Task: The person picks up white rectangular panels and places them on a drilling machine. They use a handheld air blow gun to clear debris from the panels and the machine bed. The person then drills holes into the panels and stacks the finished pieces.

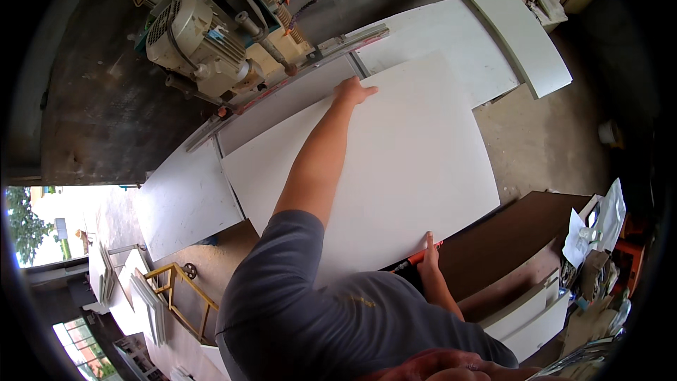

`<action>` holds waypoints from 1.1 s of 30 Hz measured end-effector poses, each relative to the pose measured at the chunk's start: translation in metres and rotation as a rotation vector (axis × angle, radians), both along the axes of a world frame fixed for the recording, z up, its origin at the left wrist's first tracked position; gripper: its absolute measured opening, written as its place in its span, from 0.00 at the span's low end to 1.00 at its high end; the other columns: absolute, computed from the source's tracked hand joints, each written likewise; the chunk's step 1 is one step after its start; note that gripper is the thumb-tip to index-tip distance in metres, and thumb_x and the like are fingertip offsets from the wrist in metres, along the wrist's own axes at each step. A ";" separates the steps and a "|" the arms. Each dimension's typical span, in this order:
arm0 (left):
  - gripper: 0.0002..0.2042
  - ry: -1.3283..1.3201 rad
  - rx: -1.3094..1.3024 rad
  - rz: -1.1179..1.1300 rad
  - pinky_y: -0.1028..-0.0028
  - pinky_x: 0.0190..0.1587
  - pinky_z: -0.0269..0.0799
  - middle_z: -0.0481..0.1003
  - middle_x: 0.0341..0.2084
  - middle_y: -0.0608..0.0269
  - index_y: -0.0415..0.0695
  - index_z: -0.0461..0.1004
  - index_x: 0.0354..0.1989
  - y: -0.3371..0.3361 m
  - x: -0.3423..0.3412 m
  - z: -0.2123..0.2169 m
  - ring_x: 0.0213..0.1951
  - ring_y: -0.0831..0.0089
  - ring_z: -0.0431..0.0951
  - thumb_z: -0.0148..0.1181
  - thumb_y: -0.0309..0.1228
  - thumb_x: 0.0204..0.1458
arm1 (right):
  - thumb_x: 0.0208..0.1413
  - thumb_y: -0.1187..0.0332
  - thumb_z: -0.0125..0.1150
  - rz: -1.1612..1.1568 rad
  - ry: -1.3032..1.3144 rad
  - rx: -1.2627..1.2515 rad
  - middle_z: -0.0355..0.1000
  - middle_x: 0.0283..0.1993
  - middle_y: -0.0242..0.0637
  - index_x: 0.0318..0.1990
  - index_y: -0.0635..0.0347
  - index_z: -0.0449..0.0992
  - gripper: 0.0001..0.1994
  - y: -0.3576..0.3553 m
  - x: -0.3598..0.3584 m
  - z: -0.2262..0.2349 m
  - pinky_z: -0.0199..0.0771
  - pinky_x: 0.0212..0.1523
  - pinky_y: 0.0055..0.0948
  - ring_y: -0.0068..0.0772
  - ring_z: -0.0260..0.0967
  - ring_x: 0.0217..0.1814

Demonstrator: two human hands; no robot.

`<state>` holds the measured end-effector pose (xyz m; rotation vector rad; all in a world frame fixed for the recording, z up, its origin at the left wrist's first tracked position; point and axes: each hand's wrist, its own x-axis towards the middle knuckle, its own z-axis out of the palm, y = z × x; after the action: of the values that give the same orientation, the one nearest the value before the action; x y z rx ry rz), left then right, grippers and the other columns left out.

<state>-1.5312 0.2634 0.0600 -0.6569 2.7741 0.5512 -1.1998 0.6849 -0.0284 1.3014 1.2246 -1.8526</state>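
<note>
A large white panel [416, 155] lies across a pale worktable in front of me. My left hand [355, 90] is at the panel's far edge, with the thumb on the top face and the fingers curled over the rim, partly hidden. At the near edge, my right hand [430, 264] has its thumb on top and its fingers underneath, out of sight. Beyond the panel stands a machine with a ribbed motor [204, 35], its metal guide rail [275, 85] running along the back of the table.
Pale table wings extend left [187, 197] and right [451, 39]; a curved white board [518, 35] lies on the right one. Behind my right hand is a brown board [515, 240]. A yellow frame cart [185, 296] and stacked white panels [147, 303] stand at lower left.
</note>
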 end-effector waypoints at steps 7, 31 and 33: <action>0.38 0.012 0.007 -0.017 0.61 0.56 0.66 0.72 0.51 0.49 0.41 0.70 0.52 -0.012 -0.022 -0.030 0.55 0.56 0.72 0.60 0.62 0.43 | 0.52 0.48 0.66 -0.039 -0.024 0.012 0.70 0.49 0.44 0.52 0.63 0.66 0.31 -0.008 -0.017 -0.033 0.76 0.46 0.45 0.42 0.72 0.47; 0.37 0.054 0.773 1.218 0.63 0.40 0.70 0.77 0.29 0.49 0.29 0.76 0.38 -0.006 0.561 -0.104 0.35 0.63 0.76 0.44 0.60 0.57 | 0.56 0.65 0.62 -0.012 0.147 0.201 0.67 0.52 0.41 0.55 0.63 0.65 0.22 0.013 -0.091 0.028 0.78 0.42 0.48 0.43 0.70 0.50; 0.36 0.125 0.771 1.244 0.63 0.39 0.70 0.76 0.28 0.50 0.29 0.76 0.37 0.001 0.532 -0.098 0.34 0.64 0.75 0.45 0.60 0.57 | 0.56 0.66 0.62 0.022 0.171 0.206 0.68 0.51 0.41 0.56 0.63 0.65 0.22 0.028 -0.113 0.017 0.78 0.43 0.48 0.43 0.70 0.49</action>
<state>-0.9993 0.2649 -0.0376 -2.0421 1.6183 1.7336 -1.3127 0.7125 -0.0113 1.2493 1.5477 -1.8937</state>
